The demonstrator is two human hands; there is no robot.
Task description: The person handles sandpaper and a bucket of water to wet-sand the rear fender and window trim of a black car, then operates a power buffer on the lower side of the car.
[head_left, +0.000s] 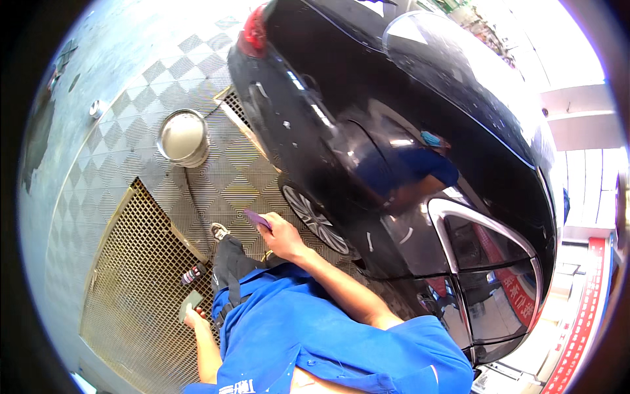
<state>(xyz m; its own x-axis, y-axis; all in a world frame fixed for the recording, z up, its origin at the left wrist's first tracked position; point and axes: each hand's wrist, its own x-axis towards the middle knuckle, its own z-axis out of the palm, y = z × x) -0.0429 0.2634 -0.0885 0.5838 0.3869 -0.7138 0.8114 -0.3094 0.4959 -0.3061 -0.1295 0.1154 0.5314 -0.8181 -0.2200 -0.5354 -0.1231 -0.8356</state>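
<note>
My right hand (282,238) is closed on a thin, flat purple piece (256,218), held out in front of the rear wheel (315,218) of a black car (335,85). Its exact kind is not plain to see. Lower on the left, my left hand (194,318) pinches a flat grey-green piece (189,303), perhaps a pad or a folded sheet. Neither hand touches the car. Pale scuffs and spots show on the car's rear bumper and side panel, along with a reflection of a person in blue.
A metal bucket (192,161) with pale contents stands on the patterned floor tiles (151,75). A dark bottle (192,274) is by my leg, beside a yellowish floor grate (131,262). Further left stands a small can (96,109). A red banner (581,315) hangs at the right.
</note>
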